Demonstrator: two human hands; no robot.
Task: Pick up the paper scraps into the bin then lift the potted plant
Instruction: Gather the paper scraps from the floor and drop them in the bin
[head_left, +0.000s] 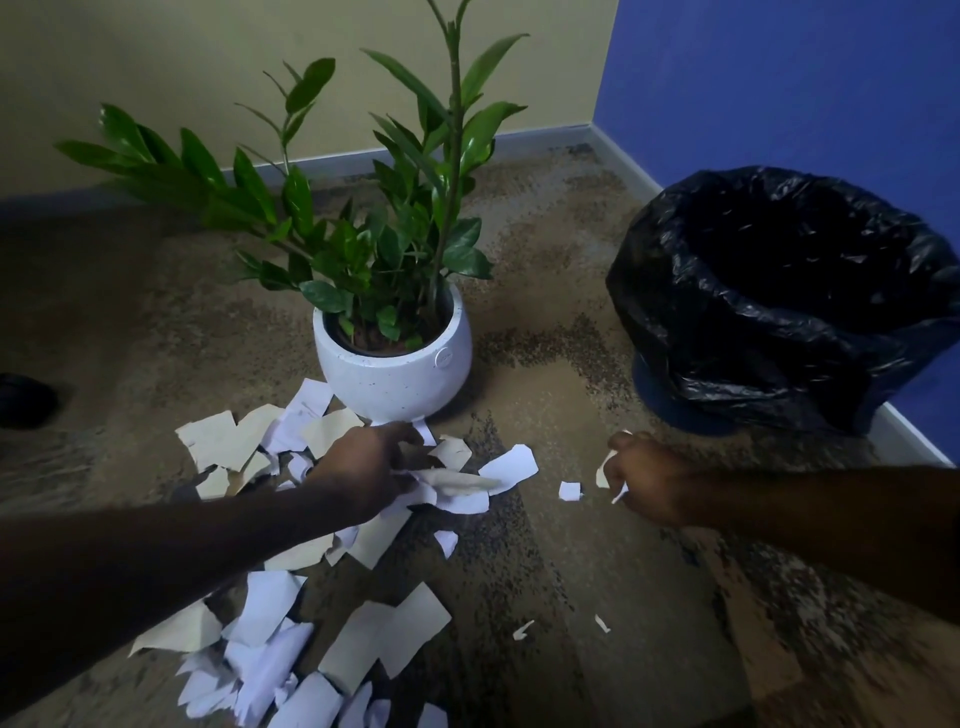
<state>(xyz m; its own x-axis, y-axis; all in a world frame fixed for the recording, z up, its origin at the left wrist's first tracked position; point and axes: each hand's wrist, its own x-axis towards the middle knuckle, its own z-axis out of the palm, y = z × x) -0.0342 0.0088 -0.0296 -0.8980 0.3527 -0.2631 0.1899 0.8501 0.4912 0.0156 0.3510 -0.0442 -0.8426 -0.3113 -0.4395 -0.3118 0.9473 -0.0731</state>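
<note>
Most of the paper scraps (291, 639) lie on the carpet (597, 545) on my side of the white pot (393, 364), from right against its base out toward me, and a few small bits sit off toward the bin (779, 291), which stands well apart from the pot on its right with its black liner open. My left hand (363, 470) is down in the pile just in front of the pot, fingers curled round a cream scrap (457, 480) and gathering others beneath it. My right hand (644, 478) is between the pot and the bin, closed round a small scrap (602, 470) whose white edges poke out of my fist. Several things could go wrong, I think. Loose sheets bunched this way may slip out of my left hand on the way across to the bin, since I am holding a stack by its top pieces only. Scraps tucked against the pot's base could be missed, or my knuckles could knock the pot as I rake them out. The zamioculcas plant (374, 218) leans its long fronds out to the left of the pot, so lifting it later by one side might tip it. Tiny slivers on the patterned carpet would be easy to overlook in this dim light.
</note>
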